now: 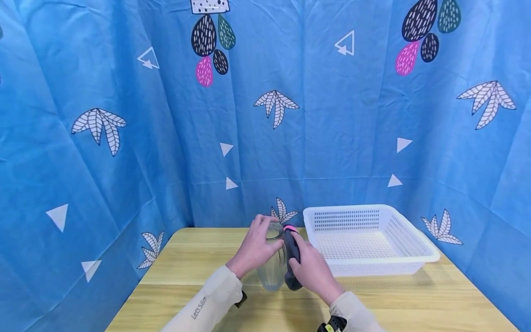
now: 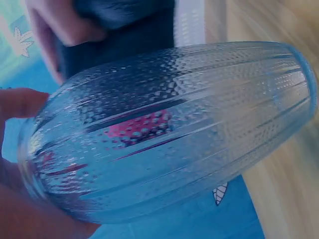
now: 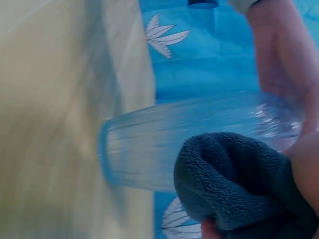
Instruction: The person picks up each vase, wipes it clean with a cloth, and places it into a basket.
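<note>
A clear ribbed glass vase point(image 1: 272, 272) is held by its mouth in my left hand point(image 1: 256, 244), upright with a slight tilt. Its narrower base point(image 2: 301, 82) points down at the table, and whether it touches the wood cannot be told. My right hand point(image 1: 312, 267) grips a dark grey folded cloth point(image 3: 224, 184) just to the right of the vase. Pink edging point(image 1: 290, 228) shows at the cloth's top. From the head view I cannot tell whether cloth and glass touch.
A white perforated plastic basket point(image 1: 386, 261) stands on the right side of the wooden table point(image 1: 199, 258). Behind and beside the table hangs a blue patterned curtain point(image 1: 269, 157).
</note>
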The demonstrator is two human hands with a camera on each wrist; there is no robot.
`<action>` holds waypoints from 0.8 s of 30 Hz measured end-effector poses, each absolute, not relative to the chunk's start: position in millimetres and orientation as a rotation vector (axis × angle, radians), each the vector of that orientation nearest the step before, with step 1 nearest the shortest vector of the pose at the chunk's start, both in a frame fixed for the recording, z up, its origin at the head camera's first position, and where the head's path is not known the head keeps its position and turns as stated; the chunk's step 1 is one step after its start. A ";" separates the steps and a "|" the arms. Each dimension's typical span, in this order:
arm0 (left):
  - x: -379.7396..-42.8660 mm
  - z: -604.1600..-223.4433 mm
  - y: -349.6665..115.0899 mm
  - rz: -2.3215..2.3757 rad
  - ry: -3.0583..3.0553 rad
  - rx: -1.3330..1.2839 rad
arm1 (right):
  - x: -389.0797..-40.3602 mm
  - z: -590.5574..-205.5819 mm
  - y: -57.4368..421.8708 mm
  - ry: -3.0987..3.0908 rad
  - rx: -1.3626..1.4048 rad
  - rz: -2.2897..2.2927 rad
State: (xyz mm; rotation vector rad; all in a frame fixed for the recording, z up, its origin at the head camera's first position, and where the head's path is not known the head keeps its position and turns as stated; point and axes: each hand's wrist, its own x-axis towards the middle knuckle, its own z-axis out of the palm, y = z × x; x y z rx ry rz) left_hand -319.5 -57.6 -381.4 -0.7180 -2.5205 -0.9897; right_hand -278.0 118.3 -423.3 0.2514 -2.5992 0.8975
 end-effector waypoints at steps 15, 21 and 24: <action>-321.0 -381.6 -56.6 -0.963 -2.536 -0.738 | -285.9 -448.7 122.0 -2.867 0.320 0.918; -322.4 -383.5 -56.0 -0.954 -2.558 -0.735 | -278.3 -430.3 124.1 -2.773 0.270 0.943; -324.1 -384.4 -56.7 -0.957 -2.560 -0.733 | -273.1 -418.9 124.0 -2.687 0.247 0.952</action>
